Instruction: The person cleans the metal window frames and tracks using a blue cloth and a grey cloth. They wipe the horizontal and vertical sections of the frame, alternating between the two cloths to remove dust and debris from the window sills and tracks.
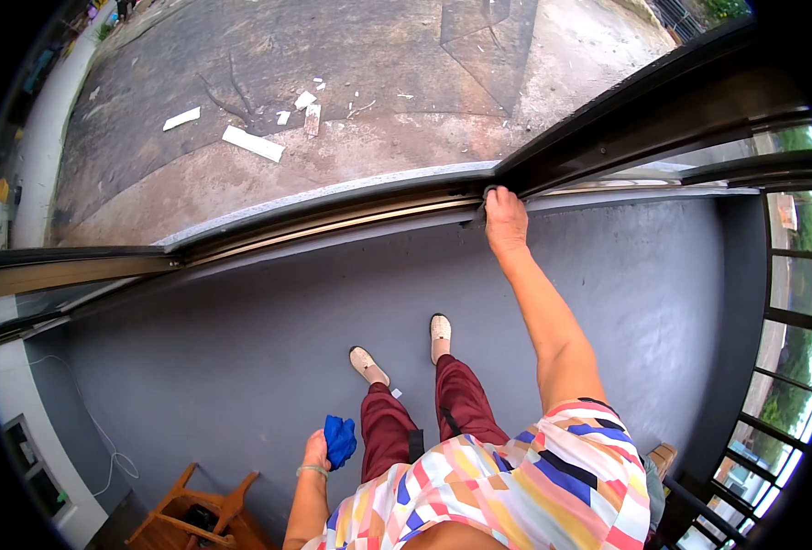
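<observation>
My right hand [507, 221] reaches forward to the dark metal window frame [557, 155], at the corner where an upright post meets the bottom track [337, 218]. Its fingers are bent over a small grey cloth [490, 188], mostly hidden beneath them. Low at my left side, my left hand [316, 450] holds a crumpled blue cloth [340, 442], away from the window. A bracelet circles that wrist.
Below the window runs a grey painted wall [275, 302]. A wooden chair [200, 512] stands behind on the left, near a white cable [114, 447]. Outside, white broken pieces [253, 143] lie on the ground. More windows [784, 357] line the right side.
</observation>
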`<state>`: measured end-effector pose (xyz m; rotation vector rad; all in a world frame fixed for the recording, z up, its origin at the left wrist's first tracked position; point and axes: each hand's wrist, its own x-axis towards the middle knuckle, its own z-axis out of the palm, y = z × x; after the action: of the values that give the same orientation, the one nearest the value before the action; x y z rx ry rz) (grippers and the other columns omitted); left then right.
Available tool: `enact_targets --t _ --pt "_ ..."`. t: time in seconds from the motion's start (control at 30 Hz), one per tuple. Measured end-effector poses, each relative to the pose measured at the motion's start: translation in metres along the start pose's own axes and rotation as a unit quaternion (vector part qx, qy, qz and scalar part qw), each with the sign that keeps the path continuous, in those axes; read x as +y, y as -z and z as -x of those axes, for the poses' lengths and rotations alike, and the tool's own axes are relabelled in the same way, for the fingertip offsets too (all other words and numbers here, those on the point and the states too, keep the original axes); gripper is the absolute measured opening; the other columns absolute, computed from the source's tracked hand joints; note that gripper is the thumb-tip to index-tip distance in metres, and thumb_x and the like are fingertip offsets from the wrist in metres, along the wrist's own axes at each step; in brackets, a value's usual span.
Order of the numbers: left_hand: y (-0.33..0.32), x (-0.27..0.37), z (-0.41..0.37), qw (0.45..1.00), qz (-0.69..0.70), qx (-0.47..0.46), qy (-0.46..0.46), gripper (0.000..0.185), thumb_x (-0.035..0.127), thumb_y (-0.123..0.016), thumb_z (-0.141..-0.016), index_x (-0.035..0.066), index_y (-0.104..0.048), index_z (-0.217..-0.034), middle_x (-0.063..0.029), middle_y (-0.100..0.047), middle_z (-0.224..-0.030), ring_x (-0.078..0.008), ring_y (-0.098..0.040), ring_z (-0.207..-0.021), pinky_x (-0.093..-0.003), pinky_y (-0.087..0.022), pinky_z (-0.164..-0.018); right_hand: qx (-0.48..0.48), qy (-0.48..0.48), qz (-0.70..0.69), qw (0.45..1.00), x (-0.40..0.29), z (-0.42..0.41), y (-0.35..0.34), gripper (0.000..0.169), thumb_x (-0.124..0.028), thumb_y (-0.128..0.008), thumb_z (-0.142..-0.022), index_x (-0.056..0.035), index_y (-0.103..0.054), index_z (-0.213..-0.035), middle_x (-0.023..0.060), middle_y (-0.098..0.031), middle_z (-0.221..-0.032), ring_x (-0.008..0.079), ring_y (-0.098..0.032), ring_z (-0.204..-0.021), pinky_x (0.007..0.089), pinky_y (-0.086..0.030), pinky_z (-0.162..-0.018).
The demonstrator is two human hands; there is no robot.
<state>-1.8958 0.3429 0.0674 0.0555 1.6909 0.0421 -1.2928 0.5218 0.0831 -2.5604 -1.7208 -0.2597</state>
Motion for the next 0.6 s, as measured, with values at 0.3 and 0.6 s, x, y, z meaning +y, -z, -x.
enact_targets --t 0.3,0.6 --pt "0.032 -0.028 -0.034 0.999 -0.014 0.043 -0.018 0.024 0.022 -0.044 -0.096 0.008 -0.062 -0.104 -0.0081 -0.066 -0.094 -0.0231 -0.064 -0.083 -0.0404 -0.054 -0.072 0.138 -0.059 -0.098 0.984 -0.037 0.006 -0.024 0.028 -0.007 -0.057 -0.082 -0.0077 -0.06 -0.109 0.0098 -0.057 -0.12 0.0342 -0.048 -0.116 0.0419 -0.039 -0.101" --pt "0.025 -0.062 -0.045 1.0 -0.008 -0.011 0.013 0.025 0.024 -0.047 -0.097 0.012 -0.061 -0.114 -0.008 -0.067 -0.101 -0.0237 -0.064 -0.089 -0.0427 -0.053 -0.075 0.164 0.058 -0.202 0.964 -0.19 0.007 -0.027 0.036 -0.002 -0.053 -0.074 -0.0095 -0.063 -0.107 0.0094 -0.064 -0.115 0.0288 -0.056 -0.111 0.0416 -0.041 -0.098"
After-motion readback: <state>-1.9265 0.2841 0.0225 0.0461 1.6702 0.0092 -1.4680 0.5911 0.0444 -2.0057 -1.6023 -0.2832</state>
